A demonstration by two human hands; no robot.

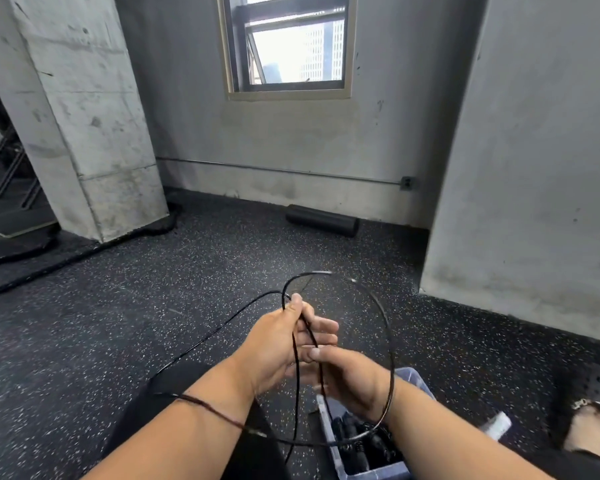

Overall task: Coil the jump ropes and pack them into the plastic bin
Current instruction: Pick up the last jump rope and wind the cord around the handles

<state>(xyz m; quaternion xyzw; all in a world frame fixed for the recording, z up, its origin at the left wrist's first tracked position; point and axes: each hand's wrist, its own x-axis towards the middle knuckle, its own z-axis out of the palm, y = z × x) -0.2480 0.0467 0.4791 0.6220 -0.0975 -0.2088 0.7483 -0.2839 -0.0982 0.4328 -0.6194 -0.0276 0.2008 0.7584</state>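
now both hands are up in the middle, close together, over the dark speckled floor (153,323). the left hand (278,344) pinches the thin black jump rope (390,341) between thumb and fingers. the right hand (352,379) is curled around the same rope just below. the rope makes a big loop to the right. the plastic bin (329,441) sits near, under the right wrist, with dark rope handles inside.

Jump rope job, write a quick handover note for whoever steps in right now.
Left hand: shut on the black jump rope, pinching its strands.
Right hand: also gripping the strands, with a loop hanging around its wrist.
Plastic bin: on the floor under the right forearm, dark ropes already inside.
Done: a few loops formed.
Left: gather the trailing end, finish the coil, put it in the bin.
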